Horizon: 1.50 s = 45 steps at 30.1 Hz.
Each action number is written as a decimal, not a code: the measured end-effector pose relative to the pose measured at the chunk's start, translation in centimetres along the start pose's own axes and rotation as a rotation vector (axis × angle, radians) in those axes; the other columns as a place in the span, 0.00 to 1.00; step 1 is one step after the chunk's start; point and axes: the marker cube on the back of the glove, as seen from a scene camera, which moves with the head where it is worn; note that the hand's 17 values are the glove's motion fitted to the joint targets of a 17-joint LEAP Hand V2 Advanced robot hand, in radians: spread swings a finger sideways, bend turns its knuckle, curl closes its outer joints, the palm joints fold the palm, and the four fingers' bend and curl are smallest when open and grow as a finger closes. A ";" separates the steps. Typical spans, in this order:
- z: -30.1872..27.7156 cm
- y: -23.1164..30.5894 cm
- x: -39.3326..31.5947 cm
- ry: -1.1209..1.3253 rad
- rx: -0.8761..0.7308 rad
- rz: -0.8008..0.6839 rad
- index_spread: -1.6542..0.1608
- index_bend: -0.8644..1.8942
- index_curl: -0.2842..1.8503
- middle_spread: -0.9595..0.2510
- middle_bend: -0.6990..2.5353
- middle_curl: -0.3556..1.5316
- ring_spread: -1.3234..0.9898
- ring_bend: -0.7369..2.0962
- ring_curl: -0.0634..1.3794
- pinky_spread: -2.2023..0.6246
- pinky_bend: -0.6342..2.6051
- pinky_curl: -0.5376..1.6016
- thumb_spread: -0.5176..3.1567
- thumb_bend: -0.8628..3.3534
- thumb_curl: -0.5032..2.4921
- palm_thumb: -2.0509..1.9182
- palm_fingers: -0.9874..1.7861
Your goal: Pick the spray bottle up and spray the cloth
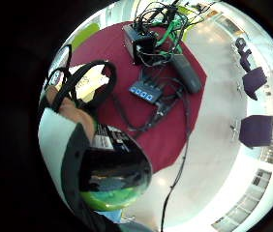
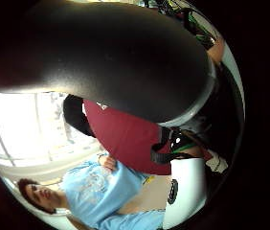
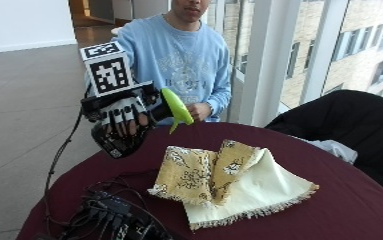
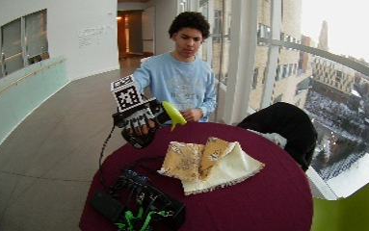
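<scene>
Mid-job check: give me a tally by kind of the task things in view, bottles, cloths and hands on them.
Spray bottles: 1, the black spray bottle with a green nozzle, held up above the table.
Cloths: 1, the yellow patterned cloth, lying folded on the table.
Hands on them: 1, the gloved right hand gripping the bottle.
Total: 3.

Black spray bottle (image 3: 121, 140) — green nozzle, held aloft, yellow cloth (image 3: 227, 182) crumpled on table
</scene>
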 end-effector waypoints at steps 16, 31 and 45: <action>-0.2 -1.4 -1.6 0.148 -0.043 0.011 0.79 0.36 0.28 0.72 0.33 0.43 0.54 0.47 0.33 0.70 0.37 0.45 0.38 0.20 0.33 0.74 0.81; 0.0 -1.4 -2.2 0.200 -0.076 0.008 0.79 0.36 0.28 0.72 0.33 0.43 0.54 0.47 0.33 0.70 0.37 0.45 0.38 0.20 0.33 0.74 0.81; 0.0 -1.7 -2.6 0.219 -0.088 0.003 0.79 0.36 0.29 0.72 0.33 0.43 0.54 0.47 0.33 0.70 0.37 0.45 0.38 0.20 0.34 0.74 0.80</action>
